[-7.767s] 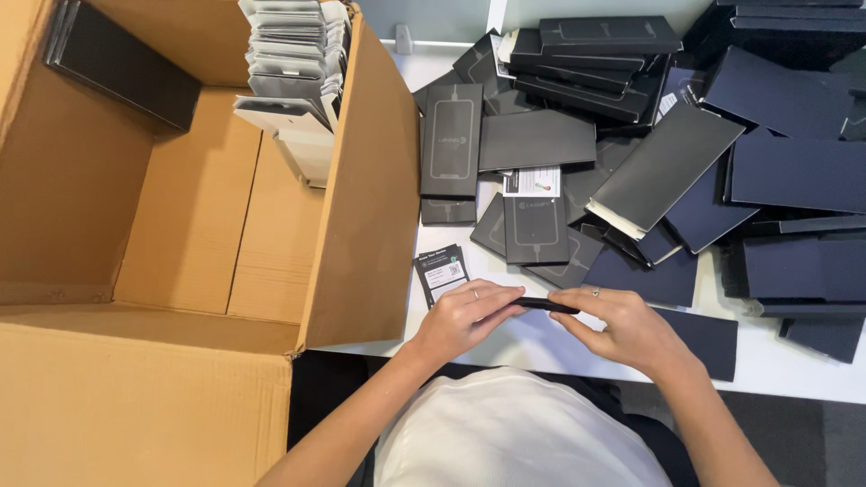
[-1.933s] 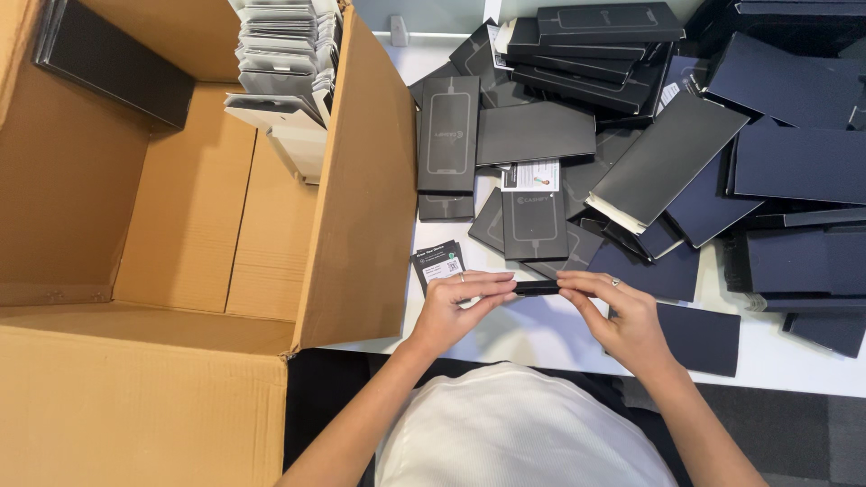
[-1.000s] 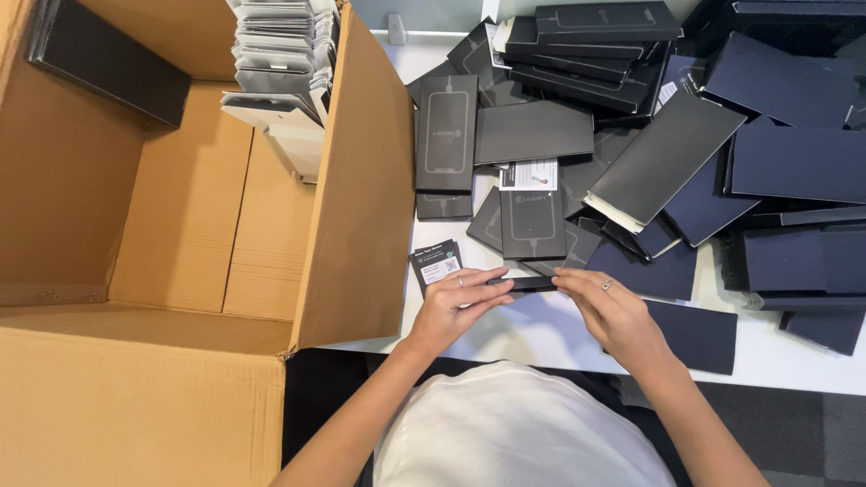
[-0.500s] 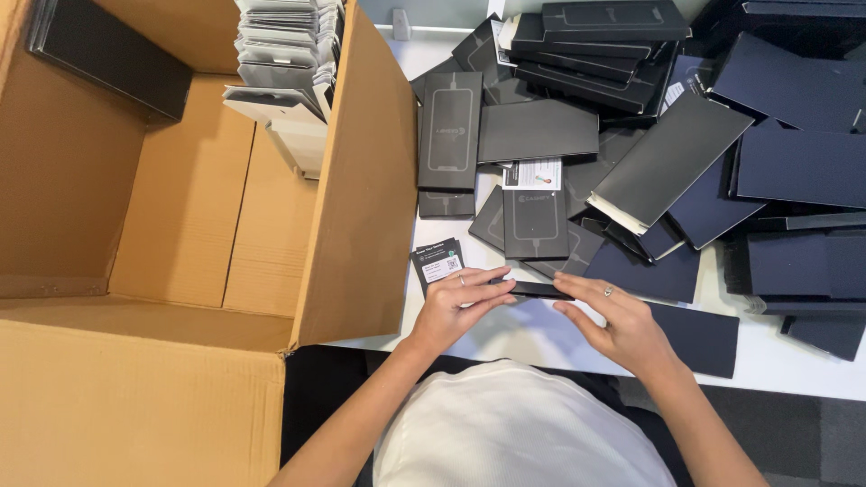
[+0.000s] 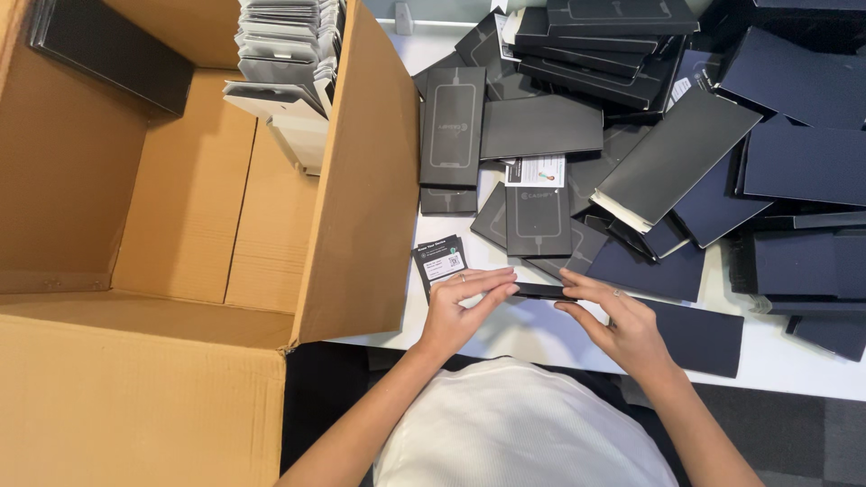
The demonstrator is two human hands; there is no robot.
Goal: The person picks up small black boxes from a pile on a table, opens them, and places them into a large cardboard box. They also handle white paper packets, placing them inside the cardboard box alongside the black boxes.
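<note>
Left hand (image 5: 460,307) and right hand (image 5: 613,320) pinching slim black box (image 5: 539,290) ends, table edge (image 5: 776,374) near.

1 head view, looking steeply down, close over white table (image 5: 794,361) edge.

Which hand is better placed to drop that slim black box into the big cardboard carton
Left, probably. The left hand grips the slim black box at the end nearer the open cardboard carton, which stands on that side. The right hand holds the far end and would have to cross over.
</note>
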